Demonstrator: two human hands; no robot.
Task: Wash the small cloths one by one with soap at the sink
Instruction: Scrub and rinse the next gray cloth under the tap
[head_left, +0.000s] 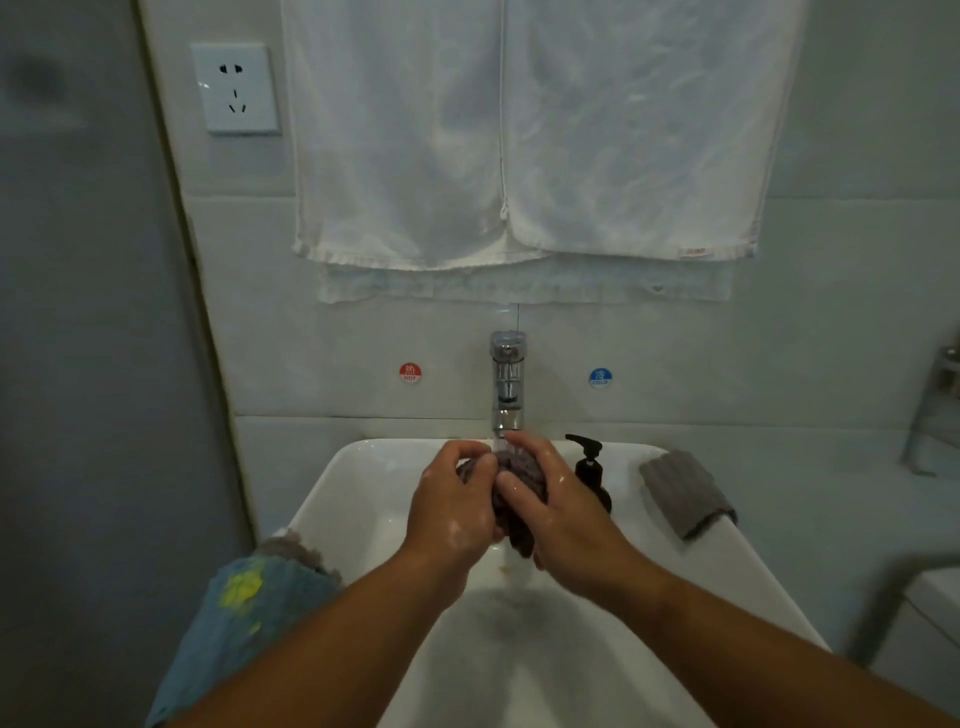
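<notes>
Both hands are right under the tap (506, 384); my left hand (452, 504) and right hand (550, 499) have their fingers curled tight round one dark cloth (514, 467), bunched up between them in the running water, over the bowl of the sink (363, 478).

What could go wrong, I reckon: my fingers look wet and soapy, so the cloth could slip and drop into the bowl; water hitting a wad that close to the spout could splash onto the wall behind the tap; my right knuckles are near the soap bottle (589, 467) just right of the tap, so a wide scrub could knock it over; the blue cloth (249, 623) draped over the rim well left of the tap might slide off if my forearm bumps it.

A grey cloth (685, 491) lies folded on the rim, further right of the tap. The sink's white and glossy; pale tiled wall behind the tap, red and blue stickers either side, white towel (519, 130) above it, socket (236, 88) up left; pretty dim light.
</notes>
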